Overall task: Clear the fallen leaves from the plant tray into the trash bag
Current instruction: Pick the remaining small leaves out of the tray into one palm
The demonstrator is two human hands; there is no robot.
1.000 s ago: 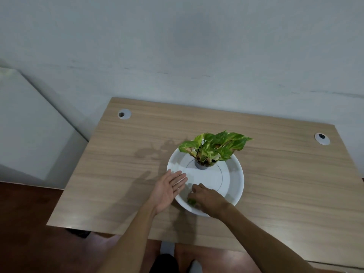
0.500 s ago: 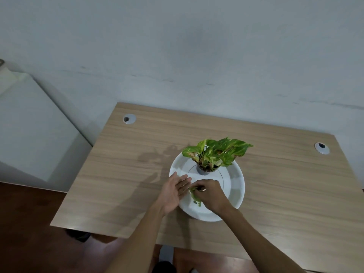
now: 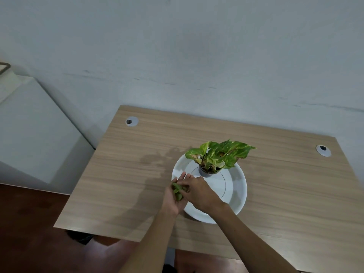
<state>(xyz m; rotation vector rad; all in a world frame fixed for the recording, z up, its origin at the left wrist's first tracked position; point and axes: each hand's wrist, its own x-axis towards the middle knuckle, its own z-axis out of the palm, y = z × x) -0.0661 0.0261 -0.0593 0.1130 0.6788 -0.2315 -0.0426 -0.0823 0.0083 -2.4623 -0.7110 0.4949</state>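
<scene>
Fallen leaves (image 3: 177, 191) now sit bunched between the two hands at the near-left rim of the white plant tray (image 3: 235, 194), where a second ago they lay flat on the tray floor. In the head view, the right hand (image 3: 199, 191) pinches the green bundle and presses it into the cupped, half-open left hand (image 3: 173, 198). The potted plant (image 3: 216, 156) stands upright at the tray's far side on the wooden desk (image 3: 118, 184). Visible tray floor looks clear, so gathering seems done; no trash bag is in view.
</scene>
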